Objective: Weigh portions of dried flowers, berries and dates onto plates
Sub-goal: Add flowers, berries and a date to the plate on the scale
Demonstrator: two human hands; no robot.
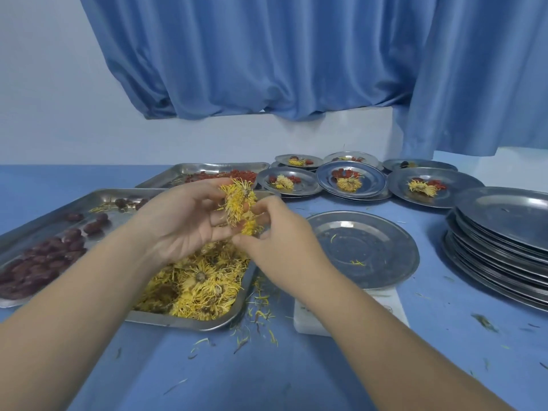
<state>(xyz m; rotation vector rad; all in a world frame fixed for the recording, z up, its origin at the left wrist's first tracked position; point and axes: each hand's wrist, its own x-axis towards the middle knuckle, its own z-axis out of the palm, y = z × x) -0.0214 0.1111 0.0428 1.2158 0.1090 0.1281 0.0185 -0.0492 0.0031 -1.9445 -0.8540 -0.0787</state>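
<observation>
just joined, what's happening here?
A person holds a dried yellow flower in the left hand above the tray of flowers, while the right hand pinches its lower part. The plate on the white scale holds only stray petals. Several portioned plates sit behind; a stack of empty plates stands at right.

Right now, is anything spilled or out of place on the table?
Yes: loose petals lie scattered on the table in front of the flower tray, a few on the scale's plate. Nothing else stands out.

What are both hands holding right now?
Left hand: holding a fluffy yellow dried flower clump.
Right hand: pinching the same clump.
</observation>
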